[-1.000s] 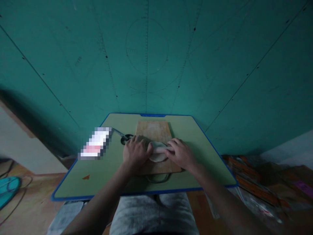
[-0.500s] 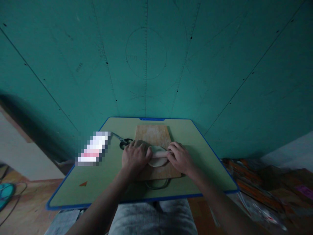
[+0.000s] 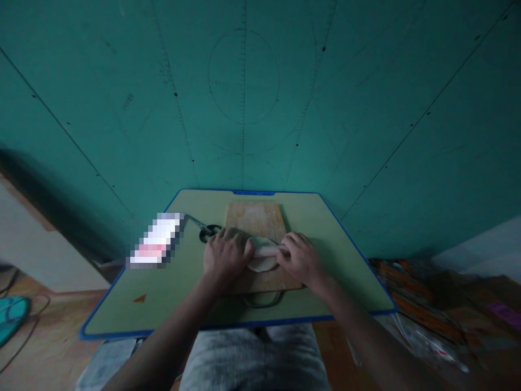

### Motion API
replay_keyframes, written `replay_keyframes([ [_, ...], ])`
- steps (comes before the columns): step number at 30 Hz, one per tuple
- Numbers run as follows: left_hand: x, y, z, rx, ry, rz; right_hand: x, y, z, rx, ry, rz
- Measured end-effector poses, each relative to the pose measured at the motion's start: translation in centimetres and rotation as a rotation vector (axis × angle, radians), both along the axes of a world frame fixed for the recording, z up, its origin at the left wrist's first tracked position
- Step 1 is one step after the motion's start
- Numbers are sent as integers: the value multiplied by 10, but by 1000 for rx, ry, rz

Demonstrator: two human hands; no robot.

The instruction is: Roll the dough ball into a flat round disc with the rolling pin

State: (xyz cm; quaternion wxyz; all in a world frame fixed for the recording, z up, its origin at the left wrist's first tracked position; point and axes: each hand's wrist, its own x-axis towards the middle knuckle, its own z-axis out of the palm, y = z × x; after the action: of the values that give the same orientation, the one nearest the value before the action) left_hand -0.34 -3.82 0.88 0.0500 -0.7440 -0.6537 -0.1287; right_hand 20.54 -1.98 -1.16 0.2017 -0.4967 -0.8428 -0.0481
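A pale rolling pin (image 3: 265, 251) lies crosswise on a flat round of dough (image 3: 260, 265). My left hand (image 3: 228, 253) is closed over the pin's left end, and my right hand (image 3: 300, 257) grips its right end. Both ends of the pin are hidden under my fingers. Beneath the dough is a wooden cutting board (image 3: 256, 215), with a dark loop handle (image 3: 262, 300) at its near edge. Just beyond my left hand lie scissors (image 3: 208, 232) with black handles.
The board rests on a pale green table (image 3: 337, 247) with a blue rim. A pixelated bright object (image 3: 158, 239) lies at the table's left edge, and a small orange-brown triangular piece (image 3: 140, 298) nearer me. A green wall (image 3: 260, 130) rises behind; boxes and plastic (image 3: 423, 309) sit on the right-hand floor.
The whole scene sits slightly higher in the picture. Both hands stay on the rolling pin, and the pin remains across the dough with little visible shift.
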Motion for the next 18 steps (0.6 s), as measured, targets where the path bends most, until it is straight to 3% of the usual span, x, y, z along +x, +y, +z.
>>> replay_keyframes([
  [8,-2,5,12,-69,96,-102,-4,7,7,-110,-101,-110],
  [18,-4,49,11,-163,40,119,-20,46,20,-378,-180,-236],
])
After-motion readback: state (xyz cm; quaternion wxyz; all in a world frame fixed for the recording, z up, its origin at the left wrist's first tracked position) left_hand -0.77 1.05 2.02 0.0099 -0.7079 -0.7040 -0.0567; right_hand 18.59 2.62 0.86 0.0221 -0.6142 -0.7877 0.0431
